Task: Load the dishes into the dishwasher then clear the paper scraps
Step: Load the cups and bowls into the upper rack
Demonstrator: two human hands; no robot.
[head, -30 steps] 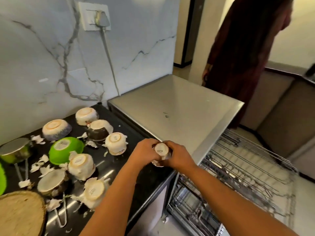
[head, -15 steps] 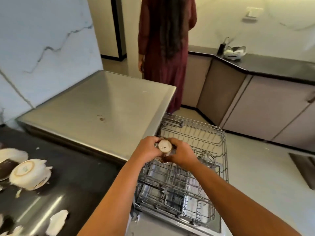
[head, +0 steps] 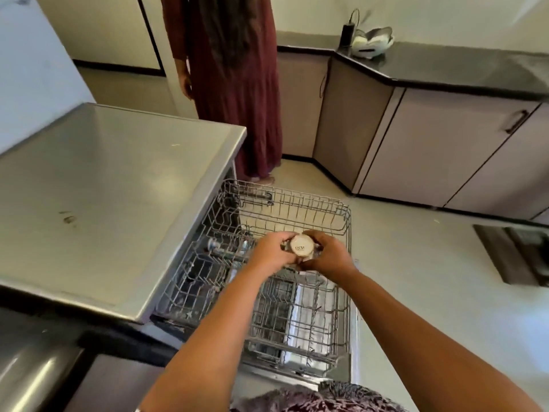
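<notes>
A small white bowl (head: 302,248) is upside down between both hands, its round base with a printed label facing up. My left hand (head: 271,252) grips its left side and my right hand (head: 328,254) grips its right side. They hold it above the pulled-out wire rack (head: 297,203) of the open dishwasher. A lower wire rack (head: 300,319) shows beneath my forearms. The other bowls and the paper scraps are out of view.
The steel dishwasher top (head: 113,188) lies to the left, with the dark counter (head: 35,346) at the lower left. A person in a maroon dress (head: 237,84) stands just beyond the rack. Cabinets (head: 430,150) line the right side under a black counter.
Both hands carried the bowl from the black counter rightward, past the steel top, to over the pulled-out rack. My view turned right, so the counter with the other bowls left the frame.
</notes>
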